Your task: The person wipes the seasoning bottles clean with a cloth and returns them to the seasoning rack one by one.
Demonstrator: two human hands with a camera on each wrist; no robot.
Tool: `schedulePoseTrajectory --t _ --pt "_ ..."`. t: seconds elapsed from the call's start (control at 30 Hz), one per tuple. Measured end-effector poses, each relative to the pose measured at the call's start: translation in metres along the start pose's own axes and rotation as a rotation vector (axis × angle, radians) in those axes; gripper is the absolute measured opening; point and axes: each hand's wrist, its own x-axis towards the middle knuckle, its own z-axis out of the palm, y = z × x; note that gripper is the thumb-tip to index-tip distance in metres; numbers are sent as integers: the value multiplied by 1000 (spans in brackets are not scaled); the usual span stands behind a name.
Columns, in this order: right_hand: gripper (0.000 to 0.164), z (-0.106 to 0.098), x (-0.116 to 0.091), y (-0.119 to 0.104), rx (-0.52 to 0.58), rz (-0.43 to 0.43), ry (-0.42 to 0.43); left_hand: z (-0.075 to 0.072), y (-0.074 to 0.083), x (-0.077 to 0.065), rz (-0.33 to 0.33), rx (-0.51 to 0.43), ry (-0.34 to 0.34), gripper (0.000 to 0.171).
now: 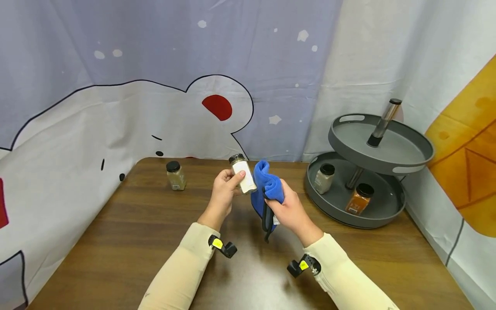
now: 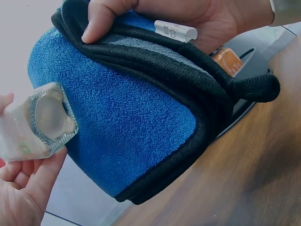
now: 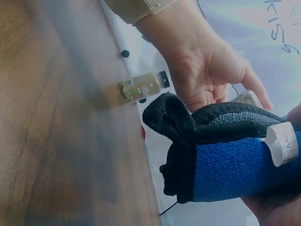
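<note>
Salt-type jar [image 1: 246,181], white contents, dark cap: held above the table, approx. ctr of head view. Jar tilted, cap twd upper left of frame, base twd lower right. Base shows full-on at left edge of L wrist view, in front of the cloth; contact w/ cloth: cannot tell.

L hand [image 1: 223,196]: thumb on jar face, fingers behind; digits parted only by the jar's thickness. Pinch grip, lower part of jar left exposed.

R hand [image 1: 289,211]: curled on a folded blue cloth [image 1: 267,183] w/ black edging, thumb over the near fold. Cloth hangs just beside jar, ctr of head view. White tag [image 2: 175,31] at top of L wrist view; black loop [image 2: 256,88] at right of same view.

Step in hand (judged from pose): cloth offered up to jar, prob. for wiping. Next move calls for: L hand to keep jar steady; R hand to bring a flat face of cloth onto exposed base/side, w/ light pressure. Caution: pinch grip may let a smooth jar turn if pushed off-ctr.

Surroundings: greenish-tan jar [image 1: 176,177], upright on table [image 1: 135,241], left of ctr in head view. Two-tier rack at right of frame: upper tray [image 1: 403,148] w/ post; lower tray [image 1: 364,222] holds pale jar [image 1: 323,181] (left part) and orange jar [image 1: 358,201] (front), both dark-capped. Printed curtain [image 1: 271,64] behind, top of frame.
</note>
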Motion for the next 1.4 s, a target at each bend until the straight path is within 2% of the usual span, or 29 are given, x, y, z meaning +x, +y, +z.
schedulePoseTrajectory --t 0.17,0.37,0.5,0.6,0.73,0.83,0.97,1.13,1.23,1.4 --pt "48 2 -1 3 10 16 17 -2 -2 -2 -31 -3 -9 23" --pt "50 0 5 1 64 46 38 1 -3 -5 -35 19 -84 22" --pt "50 -3 11 0 135 98 59 2 -3 -7 -48 49 -160 27" --pt "49 -4 16 0 240 169 88 2 -3 -9 -74 68 -231 31" --pt "46 -5 22 1 372 249 145 3 -2 -11 -107 53 -352 37" --pt "44 -5 26 1 411 271 184 5 -2 -12 -127 23 -412 38" --pt "42 -2 26 2 450 291 216 7 -2 -13 -154 28 -398 38" --pt "41 2 26 3 469 305 275 9 -1 -13 -157 108 -351 40" --pt "42 4 25 2 418 286 303 10 0 -13 -160 151 -341 41" --pt "45 6 25 -4 319 238 271 12 5 -14 -174 221 -327 39"
